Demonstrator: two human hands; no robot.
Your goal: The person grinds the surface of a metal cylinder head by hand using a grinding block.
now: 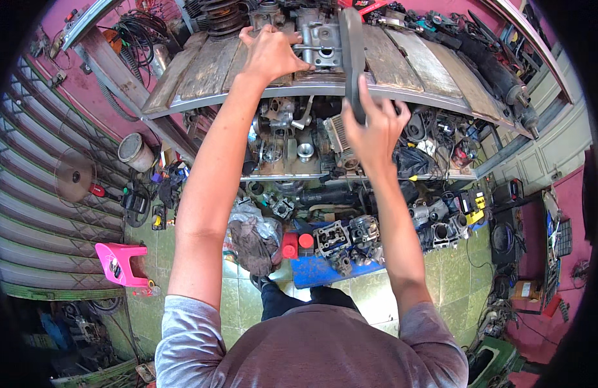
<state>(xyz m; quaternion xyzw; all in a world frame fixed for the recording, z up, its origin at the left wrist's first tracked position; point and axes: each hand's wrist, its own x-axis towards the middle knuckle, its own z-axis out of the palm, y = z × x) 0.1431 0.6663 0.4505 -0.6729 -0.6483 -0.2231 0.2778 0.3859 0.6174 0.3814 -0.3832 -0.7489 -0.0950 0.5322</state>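
Observation:
On the wooden bench top [399, 58] lies a silvery metal engine casting [323, 45] with holes and a squarish opening. My left hand [271, 55] is at its left side, thumb and fingers spread around the edge and gripping it. A long, dark, flat bar [352, 55] runs upright in the view along the casting's right side, slightly blurred. My right hand [375, 123] holds the bar near its lower end, with several fingers standing off it. Whether the bar touches the casting cannot be made out.
Dark coil springs [224, 16] stand at the bench's back left; a shock absorber [499, 71] lies on the right. Engine parts fill the shelf [289, 176] below. More castings sit on a blue board [312, 271] on the floor. A pink stool [124, 264] stands left.

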